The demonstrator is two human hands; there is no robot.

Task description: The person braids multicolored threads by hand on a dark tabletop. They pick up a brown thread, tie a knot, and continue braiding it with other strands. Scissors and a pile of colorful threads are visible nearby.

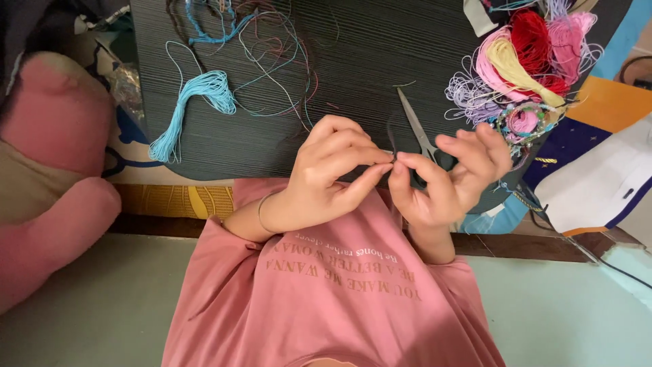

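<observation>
My left hand (333,170) and my right hand (451,177) meet fingertip to fingertip just above my pink shirt (339,285). Between them they pinch a thin dark thread (392,139), whose small loop rises from the fingertips. A thin bangle circles my left wrist. Small silver scissors (415,126) lie on the dark board (367,54) right behind my right hand, blades pointing away from me and handles hidden by my fingers.
A light blue thread skein (197,102) and tangled loose threads (272,47) lie on the board's left and middle. A heap of red, pink, yellow and lilac skeins (530,54) with a beaded bracelet (523,121) sits at the right. A pink plush cushion (54,170) is at the left.
</observation>
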